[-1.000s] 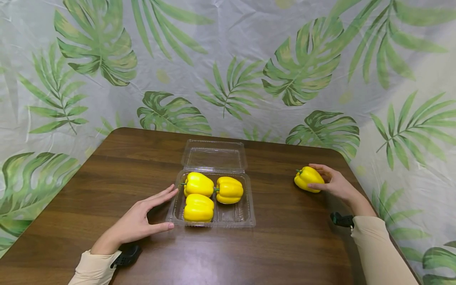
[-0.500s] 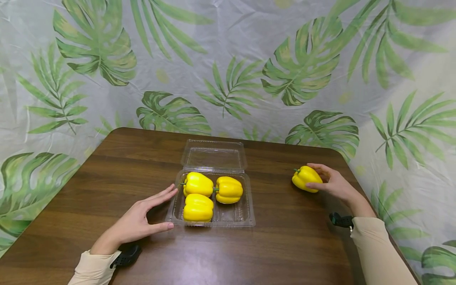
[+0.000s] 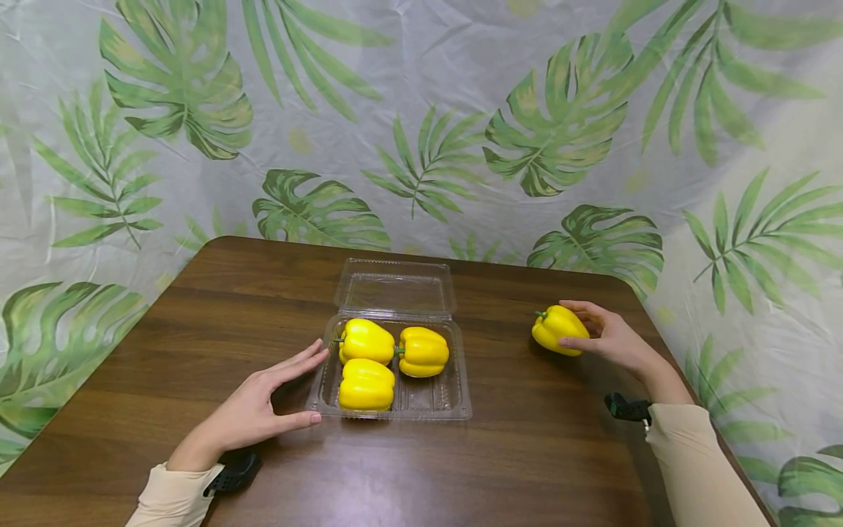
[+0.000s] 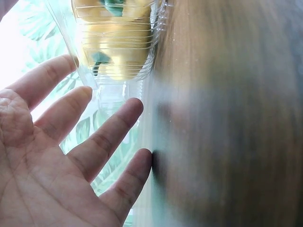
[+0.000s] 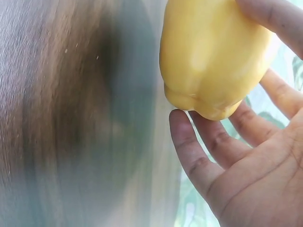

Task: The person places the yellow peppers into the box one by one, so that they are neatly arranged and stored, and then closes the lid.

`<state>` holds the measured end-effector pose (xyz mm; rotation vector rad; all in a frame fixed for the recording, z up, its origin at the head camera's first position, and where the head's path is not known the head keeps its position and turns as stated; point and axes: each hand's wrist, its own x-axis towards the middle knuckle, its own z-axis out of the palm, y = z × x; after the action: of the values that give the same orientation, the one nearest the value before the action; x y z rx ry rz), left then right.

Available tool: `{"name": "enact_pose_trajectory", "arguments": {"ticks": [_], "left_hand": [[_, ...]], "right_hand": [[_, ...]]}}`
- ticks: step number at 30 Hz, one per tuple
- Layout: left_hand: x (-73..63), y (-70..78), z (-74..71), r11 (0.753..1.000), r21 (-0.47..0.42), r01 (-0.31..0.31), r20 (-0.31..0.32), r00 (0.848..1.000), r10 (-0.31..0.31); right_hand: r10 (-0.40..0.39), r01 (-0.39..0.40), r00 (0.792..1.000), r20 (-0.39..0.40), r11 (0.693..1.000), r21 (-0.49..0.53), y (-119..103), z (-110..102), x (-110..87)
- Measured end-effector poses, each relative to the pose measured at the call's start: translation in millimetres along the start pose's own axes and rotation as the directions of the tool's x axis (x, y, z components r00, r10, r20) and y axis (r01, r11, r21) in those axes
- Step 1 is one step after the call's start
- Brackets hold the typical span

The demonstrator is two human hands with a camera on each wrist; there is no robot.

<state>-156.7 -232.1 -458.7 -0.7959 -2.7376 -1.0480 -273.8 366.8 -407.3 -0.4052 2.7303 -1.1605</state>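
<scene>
My right hand (image 3: pixel 609 338) holds a yellow bell pepper (image 3: pixel 556 329) between thumb and fingers, over the right side of the table; its green stem points left. In the right wrist view the thumb lies on one side of the pepper (image 5: pixel 213 56) with fingers behind it. Beside the left edge of a clear plastic clamshell box (image 3: pixel 464 391), my left hand (image 3: pixel 246 410) is spread, fingertips and thumb right at the rim. Three yellow peppers (image 3: pixel 424 351) lie in the box's base, two on the left and one at the back right. The left wrist view shows straight fingers (image 4: pixel 113 135).
The box's transparent lid (image 3: pixel 395 289) is folded back, away from me, on the brown wooden table (image 3: pixel 421 476). A leaf-patterned cloth (image 3: pixel 421 95) hangs behind the table and along its sides. Each wrist wears a black camera strap (image 3: pixel 233 472).
My right hand has moved slightly left with the pepper in its grip. The left hand, the box and the peppers in it stay where they were.
</scene>
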Motion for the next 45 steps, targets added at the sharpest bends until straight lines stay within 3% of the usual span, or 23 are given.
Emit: {"name": "enact_pose_trajectory", "arguments": {"ticks": [29, 45], "left_hand": [[0.8, -3.8, 1.2, 1.0, 0.012, -0.008, -0.001, 1.0, 0.008], [0.8, -3.9, 0.8, 1.0, 0.004, -0.006, 0.001, 1.0, 0.006]], "right_hand": [[-0.122, 0.122, 0.985, 0.12, 0.993, 0.011, -47, 18, 3.0], [-0.17, 0.179, 0.97, 0.172, 0.983, -0.041, -80, 28, 0.2]]}}
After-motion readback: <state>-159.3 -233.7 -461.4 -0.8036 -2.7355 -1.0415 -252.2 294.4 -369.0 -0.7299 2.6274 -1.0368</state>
